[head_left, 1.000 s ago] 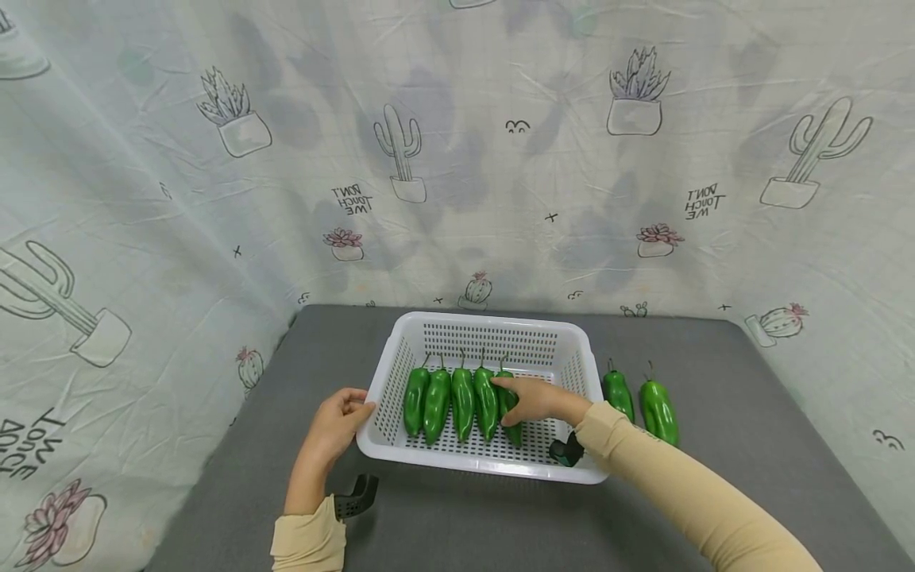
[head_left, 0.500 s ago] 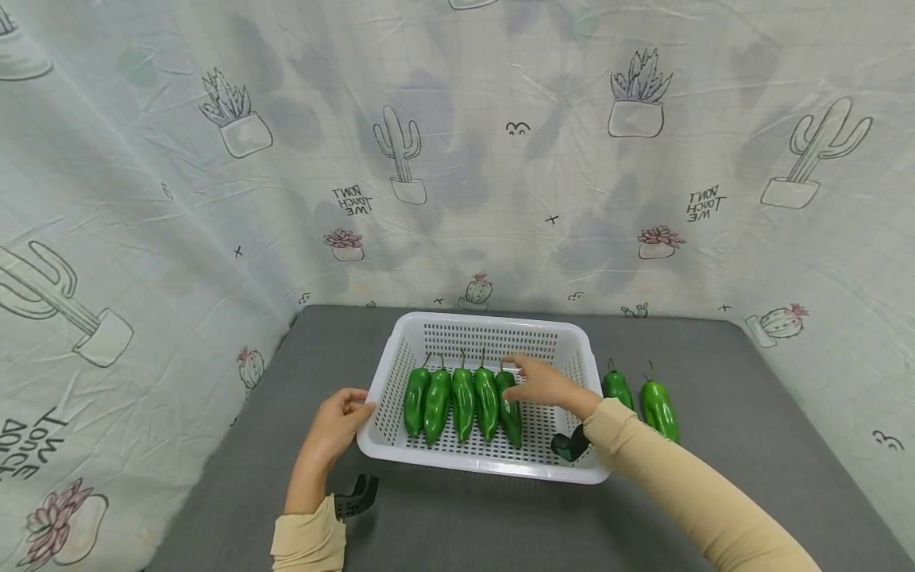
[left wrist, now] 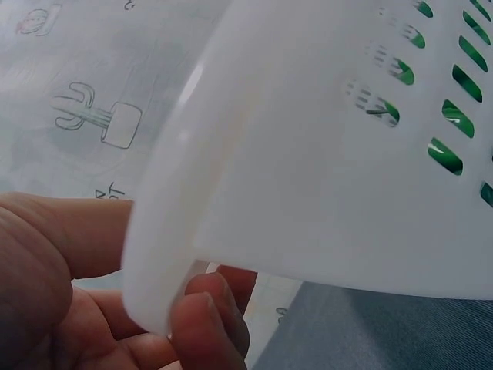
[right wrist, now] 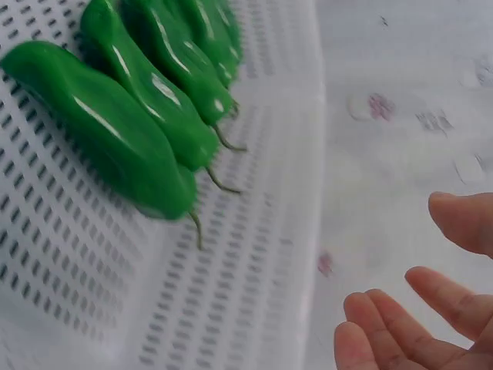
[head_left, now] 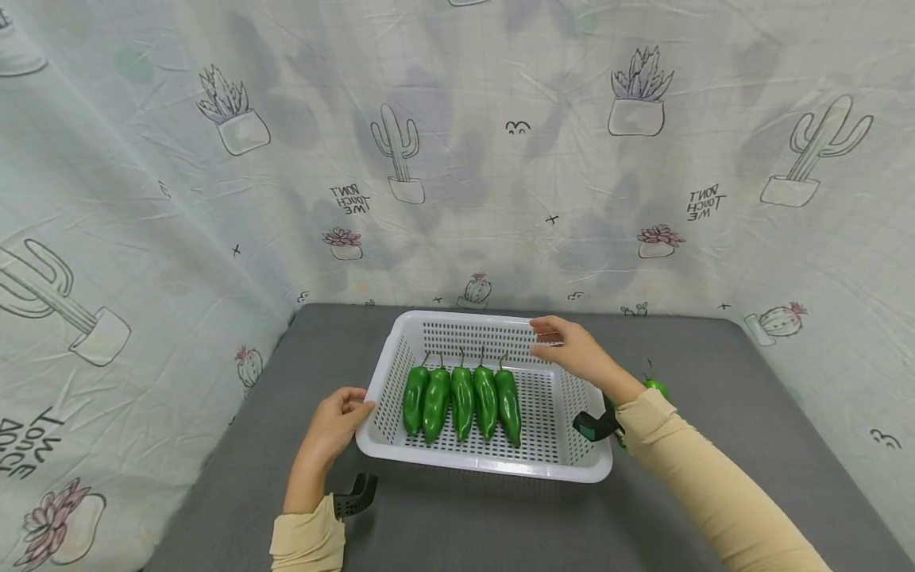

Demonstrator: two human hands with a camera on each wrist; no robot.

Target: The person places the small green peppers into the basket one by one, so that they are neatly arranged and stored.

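My left hand (head_left: 334,425) grips the left side of a white perforated plastic basket (head_left: 486,464). In the left wrist view, its curled fingers (left wrist: 202,327) wrap around the basket's rim (left wrist: 154,247). Several green peppers with thin stems lie side by side inside, stems to the back, filling the left and middle; the rightmost pepper (head_left: 508,407) leans slightly. Over the back right part of the basket hovers my right hand (head_left: 577,349), holding nothing. The right wrist view shows its fingers (right wrist: 377,327) apart from the peppers (right wrist: 115,135).
Outside the basket on the right, a green pepper (head_left: 655,388) shows beside the right sleeve, mostly covered. Another is almost wholly hidden behind the right wrist. A dark grey table (head_left: 457,524) lies below, with a cactus-print cloth (head_left: 457,159) hanging behind and at the sides.
My right hand has left the rightmost pepper in the basket and moved up and right toward the back right rim. The left hand keeps its hold.
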